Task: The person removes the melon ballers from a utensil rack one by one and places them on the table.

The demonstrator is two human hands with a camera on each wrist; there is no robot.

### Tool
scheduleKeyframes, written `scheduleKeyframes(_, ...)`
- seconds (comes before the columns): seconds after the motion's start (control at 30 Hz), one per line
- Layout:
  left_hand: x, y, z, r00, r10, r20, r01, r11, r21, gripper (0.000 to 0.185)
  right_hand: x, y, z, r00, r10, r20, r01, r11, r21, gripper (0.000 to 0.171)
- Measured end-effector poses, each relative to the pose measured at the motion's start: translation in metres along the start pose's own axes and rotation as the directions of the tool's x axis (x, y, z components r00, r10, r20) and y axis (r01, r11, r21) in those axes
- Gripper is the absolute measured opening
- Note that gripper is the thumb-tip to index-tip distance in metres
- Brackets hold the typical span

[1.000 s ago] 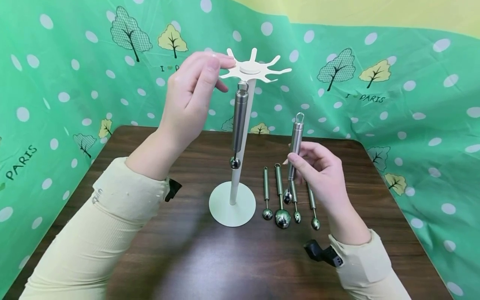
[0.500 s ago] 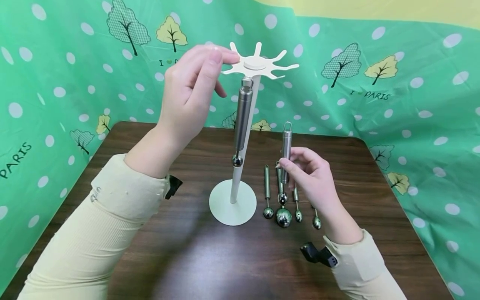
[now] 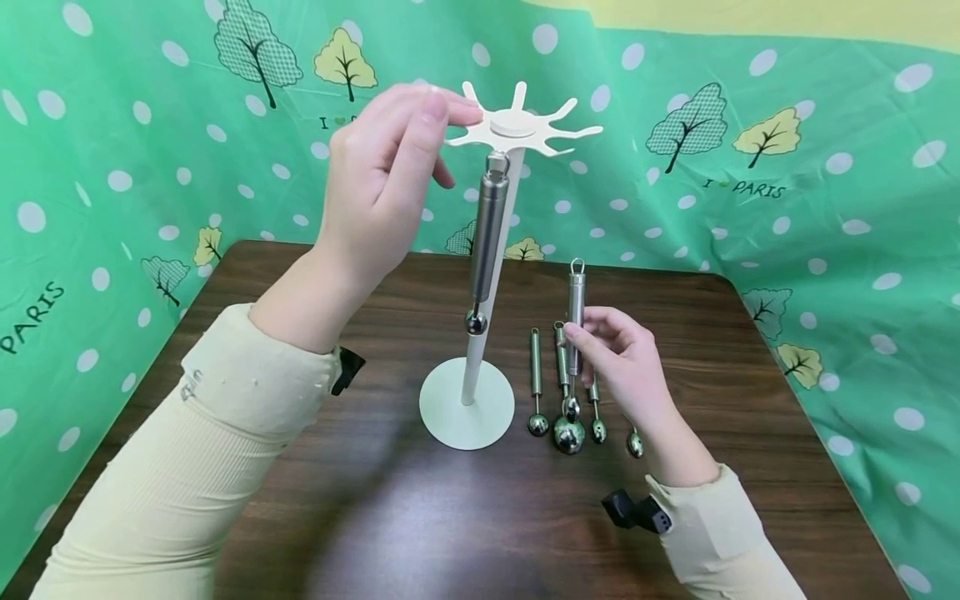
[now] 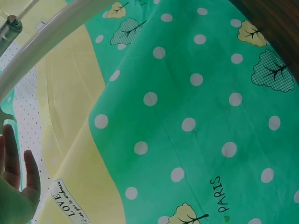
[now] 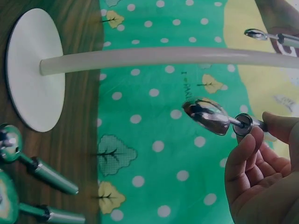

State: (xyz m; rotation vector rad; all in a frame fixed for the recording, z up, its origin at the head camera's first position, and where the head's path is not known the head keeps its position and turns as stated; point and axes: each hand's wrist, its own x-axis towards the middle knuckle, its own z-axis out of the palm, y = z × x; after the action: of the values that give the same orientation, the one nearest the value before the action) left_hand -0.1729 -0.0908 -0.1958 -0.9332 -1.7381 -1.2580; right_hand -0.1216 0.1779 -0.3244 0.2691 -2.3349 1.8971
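Note:
In the head view my left hand (image 3: 382, 167) reaches up to a white stand (image 3: 512, 125), its fingertips touching one arm of the star-shaped top. A silver melon baller (image 3: 490, 233) hangs by its loop from an arm just below those fingers, scoop down. My right hand (image 3: 622, 354) pinches the handle of another melon baller (image 3: 576, 304), held upright with the loop on top. In the right wrist view its oval scoop (image 5: 208, 116) sticks out past the fingertips. The left wrist view shows only the fingers (image 4: 32, 172) at the edge.
Several more melon ballers lie on the dark wooden table (image 3: 360, 492) right of the stand's round base (image 3: 442, 417), among them a large scoop (image 3: 569, 435) and a small scoop (image 3: 537, 424). A green dotted cloth (image 3: 675, 50) hangs behind the table.
My right hand has moved left and slightly down with its melon baller, now over the large scoop's handle. The left hand stays at the stand's top. The head view has shifted slightly.

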Motion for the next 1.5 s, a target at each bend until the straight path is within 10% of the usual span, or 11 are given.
scheduleKeyframes(1.23,0.000,0.000,0.007,1.000,-0.026,0.000,0.026,0.999,0.018,0.037,-0.023,0.069,-0.093,0.920,0.325,-0.221,-0.343,0.938,-0.046,0.005)
scheduleKeyframes(1.5,0.001,0.002,0.004,0.999,-0.033,-0.032,0.033,0.999,-0.004,0.037,-0.021,0.091,-0.111,0.909,0.366,-0.198,-0.400,0.899,-0.178,0.044)
